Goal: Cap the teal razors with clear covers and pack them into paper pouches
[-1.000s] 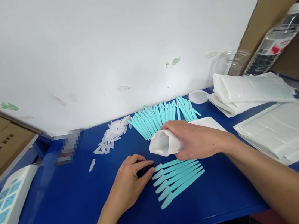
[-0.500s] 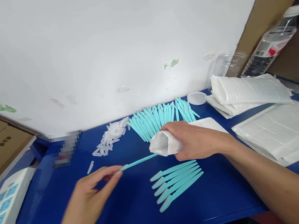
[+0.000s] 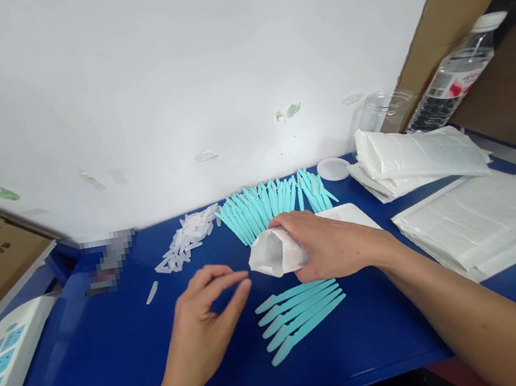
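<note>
My right hand (image 3: 332, 243) is wrapped round a white pouch (image 3: 275, 254), its mouth facing left and gaping. Just left of that mouth is my left hand (image 3: 211, 314), thumb and forefinger slightly apart and nothing visible between them. Below the pouch, several teal eyebrow razors (image 3: 302, 320) lie side by side in a fanned row, heads to the left. A larger spread of teal razors (image 3: 260, 205) lies behind the pouch, partly covered by my right hand. The inside of the pouch is too shadowed to show its contents.
Small translucent caps (image 3: 190, 233) are heaped at the back left, with one loose cap (image 3: 152, 292). White packets (image 3: 482, 216) are stacked on the right, near a clear cup (image 3: 385, 111) and a bottle (image 3: 457, 73). A power strip (image 3: 11, 369) lies on the left.
My left hand has moved right to the pouch mouth. The teal razor it pinched is no longer visible. My right hand still grips the pouch.
</note>
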`<state>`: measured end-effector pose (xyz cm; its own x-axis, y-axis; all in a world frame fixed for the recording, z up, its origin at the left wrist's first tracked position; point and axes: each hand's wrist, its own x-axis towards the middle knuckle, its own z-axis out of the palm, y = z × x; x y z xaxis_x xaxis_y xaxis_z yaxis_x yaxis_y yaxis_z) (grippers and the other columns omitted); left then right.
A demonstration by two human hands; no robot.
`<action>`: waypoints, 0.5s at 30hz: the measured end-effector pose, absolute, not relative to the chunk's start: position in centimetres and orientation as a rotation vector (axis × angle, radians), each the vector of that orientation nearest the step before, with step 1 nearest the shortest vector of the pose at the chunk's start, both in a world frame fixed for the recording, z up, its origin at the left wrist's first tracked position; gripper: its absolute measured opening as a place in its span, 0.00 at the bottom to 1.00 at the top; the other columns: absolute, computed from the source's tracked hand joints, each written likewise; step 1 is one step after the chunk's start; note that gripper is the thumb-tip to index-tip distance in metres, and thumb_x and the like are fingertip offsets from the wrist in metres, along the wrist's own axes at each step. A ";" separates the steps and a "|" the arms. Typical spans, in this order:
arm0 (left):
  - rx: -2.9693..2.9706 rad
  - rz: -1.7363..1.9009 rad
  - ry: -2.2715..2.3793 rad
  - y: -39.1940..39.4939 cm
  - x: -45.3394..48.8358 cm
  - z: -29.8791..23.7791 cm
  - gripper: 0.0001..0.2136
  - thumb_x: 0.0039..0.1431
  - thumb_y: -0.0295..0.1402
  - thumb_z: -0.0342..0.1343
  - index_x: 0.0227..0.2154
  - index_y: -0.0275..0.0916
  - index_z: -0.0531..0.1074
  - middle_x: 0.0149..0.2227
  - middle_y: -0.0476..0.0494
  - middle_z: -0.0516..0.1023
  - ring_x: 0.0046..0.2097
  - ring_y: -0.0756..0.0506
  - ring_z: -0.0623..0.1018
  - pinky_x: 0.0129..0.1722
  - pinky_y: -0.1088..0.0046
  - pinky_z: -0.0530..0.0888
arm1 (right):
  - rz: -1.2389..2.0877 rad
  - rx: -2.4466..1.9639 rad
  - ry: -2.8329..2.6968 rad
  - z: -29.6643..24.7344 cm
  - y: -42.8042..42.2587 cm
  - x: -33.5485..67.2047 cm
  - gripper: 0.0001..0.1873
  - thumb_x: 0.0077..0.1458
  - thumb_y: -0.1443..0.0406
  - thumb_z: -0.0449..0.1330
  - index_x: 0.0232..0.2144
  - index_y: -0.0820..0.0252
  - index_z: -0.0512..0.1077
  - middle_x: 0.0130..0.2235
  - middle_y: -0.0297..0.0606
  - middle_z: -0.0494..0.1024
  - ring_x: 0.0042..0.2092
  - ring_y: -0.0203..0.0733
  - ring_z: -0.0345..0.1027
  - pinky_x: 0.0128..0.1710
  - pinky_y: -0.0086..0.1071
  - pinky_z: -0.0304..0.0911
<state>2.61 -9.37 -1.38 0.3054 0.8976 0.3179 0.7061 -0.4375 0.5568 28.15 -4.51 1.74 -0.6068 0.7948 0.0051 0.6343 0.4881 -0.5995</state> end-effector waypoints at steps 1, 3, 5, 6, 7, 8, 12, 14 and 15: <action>2.272 0.713 1.447 -9.6 2.0 -2.1 0.08 0.67 0.39 0.59 0.45 0.51 0.81 0.44 0.47 0.76 0.46 0.43 0.76 0.46 0.64 0.73 | 0.803 -1.214 -2.457 1.7 -4.5 28.2 0.32 0.43 0.64 0.64 0.52 0.62 0.65 0.46 0.45 0.73 0.47 0.52 0.65 0.46 0.43 0.63; 2.308 0.448 1.417 -10.0 1.1 -3.3 0.08 0.67 0.40 0.58 0.45 0.53 0.80 0.46 0.48 0.77 0.47 0.42 0.76 0.48 0.59 0.71 | 0.802 -1.227 -2.454 1.7 -4.4 28.2 0.32 0.43 0.64 0.63 0.53 0.63 0.65 0.47 0.47 0.73 0.48 0.54 0.65 0.46 0.43 0.63; 2.327 0.374 1.423 -10.1 0.9 -4.1 0.10 0.70 0.39 0.54 0.45 0.52 0.80 0.46 0.47 0.77 0.48 0.41 0.75 0.48 0.58 0.71 | 0.803 -1.243 -2.448 1.7 -4.3 28.2 0.32 0.43 0.64 0.63 0.53 0.63 0.65 0.47 0.47 0.73 0.48 0.55 0.65 0.45 0.43 0.62; 2.330 0.388 1.434 -10.0 0.9 -4.3 0.11 0.71 0.39 0.52 0.44 0.50 0.80 0.46 0.46 0.77 0.48 0.41 0.75 0.48 0.58 0.72 | 0.798 -1.249 -2.448 1.7 -4.3 28.3 0.31 0.43 0.64 0.62 0.52 0.63 0.65 0.47 0.47 0.73 0.48 0.55 0.65 0.44 0.43 0.62; 2.327 0.410 1.449 -10.0 1.1 -4.5 0.12 0.72 0.39 0.51 0.45 0.48 0.80 0.47 0.45 0.76 0.49 0.41 0.75 0.48 0.59 0.72 | 0.789 -1.254 -2.450 1.7 -4.3 28.3 0.30 0.43 0.64 0.62 0.52 0.62 0.66 0.46 0.47 0.73 0.48 0.55 0.65 0.44 0.44 0.62; 2.326 0.428 1.462 -9.9 1.3 -4.6 0.12 0.72 0.39 0.50 0.47 0.48 0.79 0.48 0.44 0.76 0.50 0.40 0.75 0.47 0.59 0.73 | 0.776 -1.260 -2.453 1.6 -4.2 28.3 0.30 0.43 0.64 0.62 0.51 0.62 0.66 0.46 0.47 0.73 0.47 0.55 0.64 0.44 0.44 0.62; 2.325 0.466 1.442 -9.7 1.7 -4.4 0.12 0.70 0.40 0.53 0.50 0.50 0.78 0.51 0.45 0.77 0.51 0.40 0.75 0.48 0.61 0.74 | 0.749 -1.269 -2.461 1.2 -4.1 28.5 0.27 0.43 0.64 0.62 0.49 0.60 0.66 0.43 0.45 0.73 0.45 0.53 0.64 0.42 0.43 0.61; 2.247 0.504 1.430 -9.7 0.6 -3.9 0.10 0.70 0.40 0.53 0.45 0.48 0.79 0.47 0.46 0.79 0.47 0.42 0.78 0.45 0.66 0.75 | 0.751 -1.268 -2.457 1.1 -4.1 28.6 0.25 0.42 0.65 0.63 0.46 0.59 0.67 0.42 0.44 0.73 0.43 0.52 0.64 0.42 0.43 0.61; 2.196 0.534 1.439 -9.8 -0.5 -3.4 0.10 0.69 0.41 0.54 0.43 0.47 0.79 0.45 0.47 0.80 0.45 0.44 0.79 0.44 0.68 0.76 | 0.755 -1.266 -2.455 1.1 -4.1 28.6 0.25 0.41 0.66 0.63 0.45 0.59 0.66 0.42 0.43 0.73 0.43 0.51 0.64 0.41 0.42 0.60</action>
<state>-0.48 -9.77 -3.44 0.3777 0.9233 0.0699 0.7454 -0.3480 0.5687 28.65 -4.08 1.11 -0.5781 0.8159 0.0072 0.6710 0.4804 -0.5647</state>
